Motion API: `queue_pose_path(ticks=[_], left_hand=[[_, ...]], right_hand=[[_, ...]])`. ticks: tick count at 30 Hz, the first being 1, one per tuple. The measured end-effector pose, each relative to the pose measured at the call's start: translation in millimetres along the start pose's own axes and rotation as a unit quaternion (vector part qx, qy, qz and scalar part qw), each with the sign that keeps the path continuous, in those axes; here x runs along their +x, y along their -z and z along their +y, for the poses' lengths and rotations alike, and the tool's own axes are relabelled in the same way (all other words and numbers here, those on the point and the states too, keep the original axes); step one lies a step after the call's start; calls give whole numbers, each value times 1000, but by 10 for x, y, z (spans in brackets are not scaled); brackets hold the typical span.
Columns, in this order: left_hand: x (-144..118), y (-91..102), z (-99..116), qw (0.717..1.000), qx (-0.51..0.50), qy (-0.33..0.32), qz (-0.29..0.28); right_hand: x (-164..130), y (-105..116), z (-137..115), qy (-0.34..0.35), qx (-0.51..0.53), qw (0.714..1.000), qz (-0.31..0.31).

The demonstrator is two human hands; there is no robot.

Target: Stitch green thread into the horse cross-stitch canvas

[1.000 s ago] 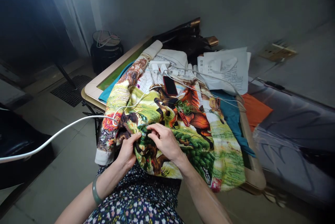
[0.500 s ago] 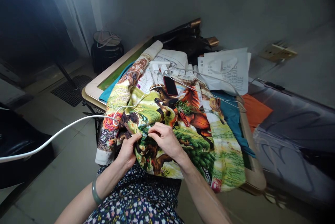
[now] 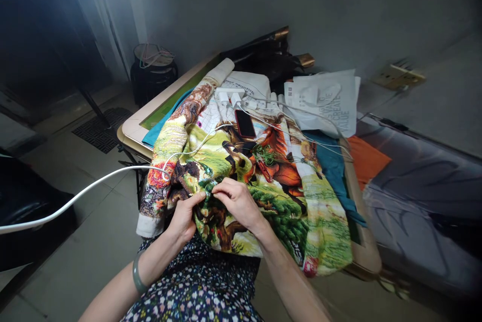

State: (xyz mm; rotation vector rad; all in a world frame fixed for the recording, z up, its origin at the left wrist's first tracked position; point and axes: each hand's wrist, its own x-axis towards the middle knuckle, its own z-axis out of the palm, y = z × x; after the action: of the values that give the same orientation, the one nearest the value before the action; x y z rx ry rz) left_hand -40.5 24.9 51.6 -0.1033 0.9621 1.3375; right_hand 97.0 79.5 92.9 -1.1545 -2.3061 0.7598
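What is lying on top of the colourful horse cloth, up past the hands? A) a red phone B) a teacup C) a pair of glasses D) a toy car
A: a red phone lies flat on the horse cloth, beyond the left hand and right hand, with white charger cables running beside it.

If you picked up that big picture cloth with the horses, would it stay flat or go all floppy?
Probably floppy: the cloth already droops over the table edge and bunches where the left hand and right hand pinch it. It may feel fairly heavy, being large. The phone lying on it would likely slide off.
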Motion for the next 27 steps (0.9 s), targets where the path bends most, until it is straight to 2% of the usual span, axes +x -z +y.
queue_pose_path(ticks=[27], left_hand=[[-21, -25, -2, 1000, -8, 6, 1]], right_hand=[[0, -39, 10, 10, 16, 1000, 12]])
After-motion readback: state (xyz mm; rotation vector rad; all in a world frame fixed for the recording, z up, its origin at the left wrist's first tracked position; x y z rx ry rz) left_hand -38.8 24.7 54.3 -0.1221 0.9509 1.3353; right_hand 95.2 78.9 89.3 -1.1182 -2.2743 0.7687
